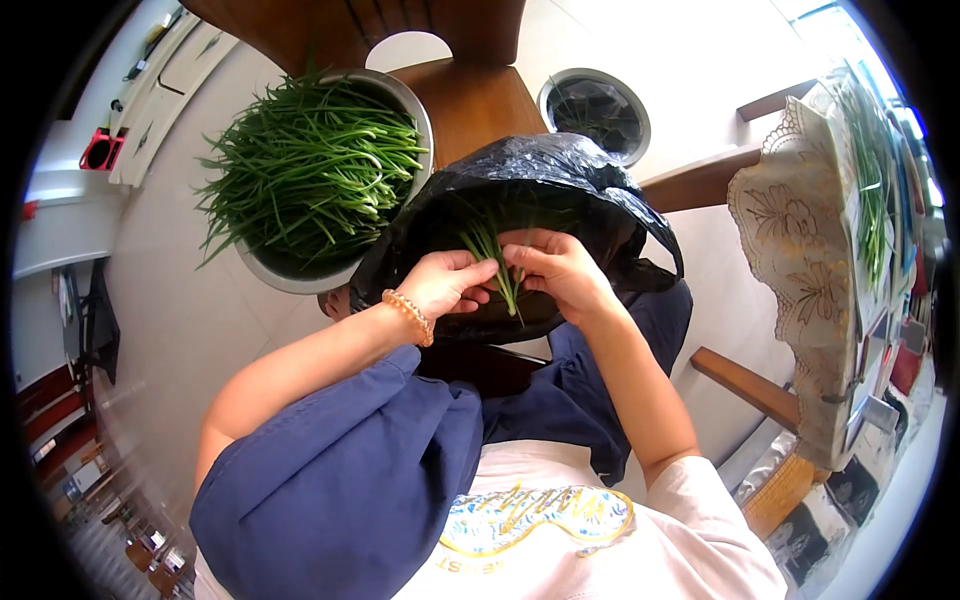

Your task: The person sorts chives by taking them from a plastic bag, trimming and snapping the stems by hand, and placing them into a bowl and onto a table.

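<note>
Both hands meet at the mouth of a black plastic bag (575,165) in front of my lap. A small bunch of green chives (505,285) is pinched between my left hand (450,283), with a beaded bracelet on its wrist, and my right hand (560,272). The pale stem ends point down toward me, while the leaf tips reach back into the dark bag. More green leaves show dimly inside the bag. At the left, a metal basin (425,130) holds a large heap of long chives (310,170).
Behind the bag stands a wooden chair (470,100). A second metal basin (640,105), lined with dark plastic, sits on the tiled floor at the back right. A table with a lace-edged cloth (790,230) at the right carries more green stalks (870,190).
</note>
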Tool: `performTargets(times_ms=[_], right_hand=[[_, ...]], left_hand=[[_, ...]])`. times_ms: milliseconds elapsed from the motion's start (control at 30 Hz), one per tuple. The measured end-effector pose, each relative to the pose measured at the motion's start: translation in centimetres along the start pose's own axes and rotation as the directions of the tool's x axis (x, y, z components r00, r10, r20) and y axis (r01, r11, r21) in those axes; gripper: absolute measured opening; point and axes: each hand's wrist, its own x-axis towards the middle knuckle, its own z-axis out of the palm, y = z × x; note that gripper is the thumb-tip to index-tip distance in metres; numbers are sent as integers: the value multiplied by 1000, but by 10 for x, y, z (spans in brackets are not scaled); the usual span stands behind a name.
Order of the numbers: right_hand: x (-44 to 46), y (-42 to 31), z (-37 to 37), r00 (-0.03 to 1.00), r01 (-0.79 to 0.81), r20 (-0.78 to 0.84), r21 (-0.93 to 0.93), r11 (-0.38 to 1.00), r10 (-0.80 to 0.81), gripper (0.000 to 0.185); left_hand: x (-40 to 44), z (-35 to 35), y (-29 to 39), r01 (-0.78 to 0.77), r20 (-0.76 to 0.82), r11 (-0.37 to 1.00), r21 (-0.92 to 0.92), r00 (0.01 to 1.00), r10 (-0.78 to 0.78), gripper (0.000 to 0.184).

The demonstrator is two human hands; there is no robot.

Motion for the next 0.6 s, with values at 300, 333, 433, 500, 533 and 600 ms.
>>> performTargets(times_ms=[300, 333, 433, 500, 533, 600], right_hand=[[-17, -1, 2, 990, -25, 138, -48, 999, 32, 26], [-18, 2, 4, 995, 22, 97, -106, 994, -11, 22], [-23, 4, 12, 997, 82, 6, -265, 961, -83, 17], [-27, 0, 14, 992, 92, -46, -361, 928, -116, 16], [-30, -3, 15, 988, 97, -63, -445, 890, -139, 14], [-31, -2, 11, 984, 98, -77, -525, 846, -162, 13]], left_hand=[[5, -6, -1, -128, -104, 989, -69, 987, 121, 18], [5, -7, -1, -136, -116, 989, -58, 985, 128, 18], [4, -6, 0, -125, -120, 991, -38, 986, 119, 18], [2, -4, 1, -119, -137, 992, -31, 984, 113, 18], [1, -4, 2, -113, -154, 993, -25, 982, 108, 18], [2, -6, 0, -111, -155, 993, -34, 982, 105, 18]])
